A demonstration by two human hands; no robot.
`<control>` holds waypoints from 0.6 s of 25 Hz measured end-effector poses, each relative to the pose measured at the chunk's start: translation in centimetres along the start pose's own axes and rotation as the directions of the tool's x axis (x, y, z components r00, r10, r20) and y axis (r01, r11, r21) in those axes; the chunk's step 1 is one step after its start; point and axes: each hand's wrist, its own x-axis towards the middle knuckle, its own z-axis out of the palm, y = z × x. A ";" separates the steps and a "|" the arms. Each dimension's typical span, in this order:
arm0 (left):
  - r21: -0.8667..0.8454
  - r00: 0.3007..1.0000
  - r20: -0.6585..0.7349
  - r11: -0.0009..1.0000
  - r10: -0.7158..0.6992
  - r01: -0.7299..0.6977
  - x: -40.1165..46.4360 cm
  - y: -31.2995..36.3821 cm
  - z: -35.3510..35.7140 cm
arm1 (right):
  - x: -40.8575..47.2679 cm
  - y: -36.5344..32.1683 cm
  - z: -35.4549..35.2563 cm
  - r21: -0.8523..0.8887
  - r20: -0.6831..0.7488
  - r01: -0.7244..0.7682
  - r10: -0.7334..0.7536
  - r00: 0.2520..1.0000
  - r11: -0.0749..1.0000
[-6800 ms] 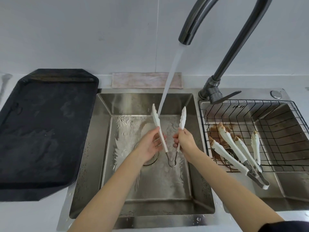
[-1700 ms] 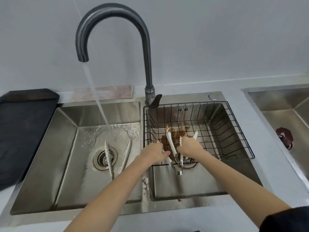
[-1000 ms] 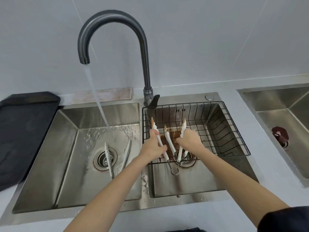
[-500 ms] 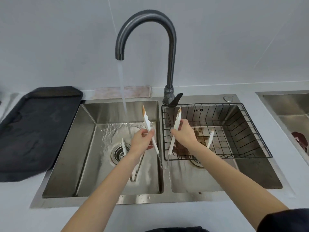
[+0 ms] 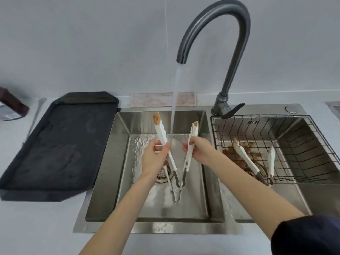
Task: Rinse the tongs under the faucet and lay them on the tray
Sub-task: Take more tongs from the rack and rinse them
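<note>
Holding the tongs [image 5: 181,153] spread in a V over the basin, your left hand [image 5: 154,159] and right hand [image 5: 199,150] are each gripping one arm — the stream is falling between them, missing the soiled tips above your grip, so residue risks reaching the tray [image 5: 55,148].

We see only part of a second pair of tongs [image 5: 175,196] on the sink floor, behind the left hand [image 5: 153,161]. A dark object [image 5: 11,104] at far left and another basin [image 5: 334,107] at far right are cut off by the edges.
</note>
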 end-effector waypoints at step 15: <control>0.146 0.999 -0.022 0.989 0.027 -0.024 6.2 2.1 -3.3 | 5.7 2.2 5.6 0.164 0.011 -0.202 0.202 0.979 0.966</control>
